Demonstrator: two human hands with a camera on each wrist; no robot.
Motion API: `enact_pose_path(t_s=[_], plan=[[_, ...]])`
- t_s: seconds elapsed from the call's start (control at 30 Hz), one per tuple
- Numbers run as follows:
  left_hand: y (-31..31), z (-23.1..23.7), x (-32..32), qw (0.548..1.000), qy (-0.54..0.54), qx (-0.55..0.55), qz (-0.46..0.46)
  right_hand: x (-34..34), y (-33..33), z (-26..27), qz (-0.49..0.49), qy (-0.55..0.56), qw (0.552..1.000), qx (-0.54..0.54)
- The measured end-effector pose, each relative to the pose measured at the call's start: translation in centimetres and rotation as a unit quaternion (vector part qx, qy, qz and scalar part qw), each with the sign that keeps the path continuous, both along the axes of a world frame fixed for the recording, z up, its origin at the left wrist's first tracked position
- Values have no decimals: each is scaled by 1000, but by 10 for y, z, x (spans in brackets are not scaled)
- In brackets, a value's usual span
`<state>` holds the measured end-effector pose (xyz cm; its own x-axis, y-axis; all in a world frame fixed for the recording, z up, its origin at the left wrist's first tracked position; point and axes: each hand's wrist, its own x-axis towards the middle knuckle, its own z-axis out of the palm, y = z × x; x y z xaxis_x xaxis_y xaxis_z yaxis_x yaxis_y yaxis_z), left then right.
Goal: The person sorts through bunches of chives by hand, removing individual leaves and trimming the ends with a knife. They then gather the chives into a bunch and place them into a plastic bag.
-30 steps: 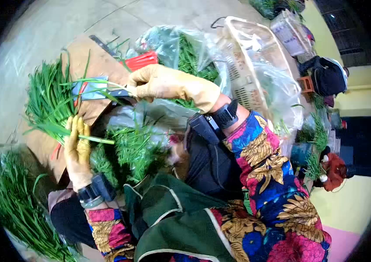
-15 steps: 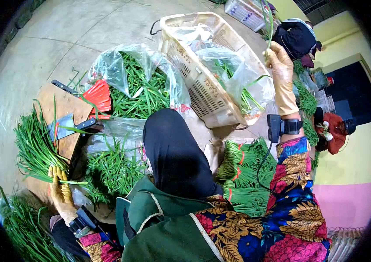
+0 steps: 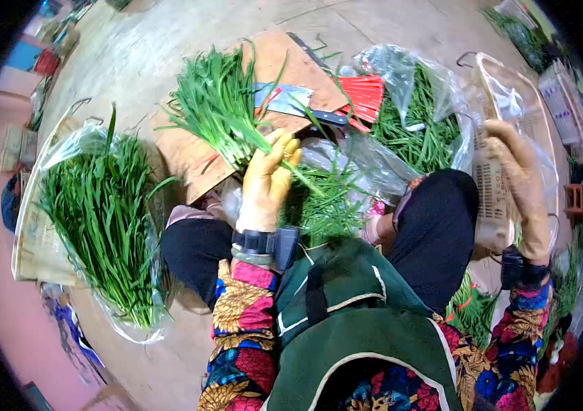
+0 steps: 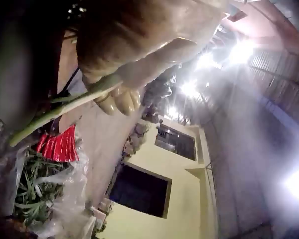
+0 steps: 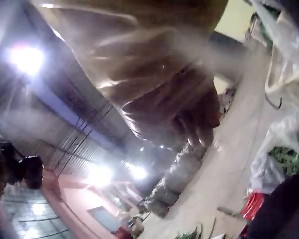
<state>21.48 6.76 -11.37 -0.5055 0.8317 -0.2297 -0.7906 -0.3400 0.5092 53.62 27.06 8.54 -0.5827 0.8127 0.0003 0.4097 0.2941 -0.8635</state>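
Note:
In the head view my gloved left hand [image 3: 264, 188] pinches a green leafy stalk, whose pale cut end juts out past the thumb. The left wrist view shows that stalk [image 4: 65, 107] running out from under the glove. Just beyond the fingers lies a loose pile of long flat greens [image 3: 212, 103] on a wooden board [image 3: 274, 51]. A cleaver [image 3: 284, 98] rests beside the pile, red strips [image 3: 363, 96] near its handle. My gloved right hand [image 3: 521, 178], blurred, is over the crate's near side at the right, fingers loosely bent and nothing visible in them.
A plastic bag of cut greens [image 3: 418, 130] stands beside the cream crate [image 3: 493, 198]. Loose greens [image 3: 332, 205] lie between my knees. More long greens [image 3: 110, 226] fill a bag at the left. Banded bundles [image 3: 469, 308] sit by my right knee.
My right hand went from over the cleaver out to the far right with a stalk, then came back without it. The left hand keeps its stalk by the pile. The head view has swung left.

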Motion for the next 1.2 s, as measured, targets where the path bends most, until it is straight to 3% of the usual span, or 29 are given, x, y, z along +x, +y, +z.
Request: enact_pose_path(t_s=[0.03,0.1,0.17,0.27,0.37,0.4,0.47,0.57,0.63,0.7,0.77,0.8,0.83,0.9,0.97,1.0,1.07,1.17,1.2], plan=[[8,3,6,1000,-17,23,5,-32,-3,-22,140,-51,988,49],[17,8,10,999,-38,18,8,-99,-37,-46,271,-101,951,-109],[22,21,8,999,-32,37,10,-143,-54,-107,354,-144,914,-133],[19,32,-9,999,29,-1,14,-189,-88,-151,310,-62,898,-306],[13,38,-37,995,49,-77,32,-219,-104,-166,289,-20,872,-394],[9,33,-50,980,155,-115,57,-228,-105,-166,298,-13,865,-405],[6,44,-87,985,98,-108,91,-248,-105,-183,353,-9,883,-308],[10,63,-153,961,158,-132,186,-291,-104,-190,405,-55,906,-112],[14,62,-207,953,234,-125,147,-316,-107,-211,398,-76,906,-120],[16,60,-244,880,397,-222,132,-338,-111,-224,369,-74,920,-107],[18,43,-263,835,383,-369,142,-355,-110,-228,322,-116,921,-184],[12,32,-265,803,403,-404,174,-364,-107,-235,324,-193,907,-189],[12,29,-248,816,408,-343,221,-368,-105,-244,329,-181,906,-195],[-2,-17,-252,748,403,-476,227,-370,-101,-259,341,-161,903,-206],[-8,-37,-212,741,427,-427,293,-363,-98,-244,366,-108,911,-158],[-9,-63,-201,686,440,-488,312,-364,-96,-231,384,-109,909,-122],[-9,-73,-166,723,408,-485,275,-370,-84,-208,410,-171,887,-123],[-2,-90,-132,704,496,-423,281,-404,-59,-177,364,-319,856,-183],[0,-93,-126,646,538,-469,271,-416,-51,-182,330,-258,893,-163]])
